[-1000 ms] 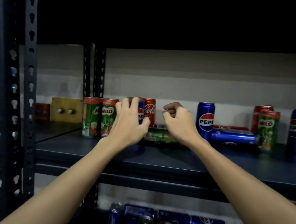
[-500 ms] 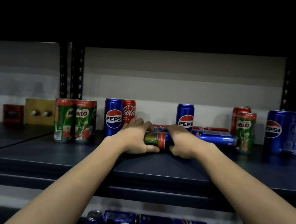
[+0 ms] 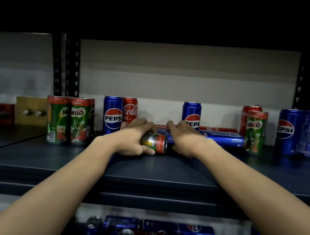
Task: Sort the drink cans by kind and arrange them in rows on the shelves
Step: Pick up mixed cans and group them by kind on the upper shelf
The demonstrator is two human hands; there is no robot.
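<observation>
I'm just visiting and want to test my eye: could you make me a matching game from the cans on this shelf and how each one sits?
Things:
1. Milo pair
2. Milo can by the left hand
3. Pepsi can beside the Coca-Cola can
4. blue multipack

States:
A. lying on its side, gripped
B. upright, far right
C. upright, far left
D. upright, touching a red can

Pairs: 1-C, 2-A, 3-D, 4-B
</observation>
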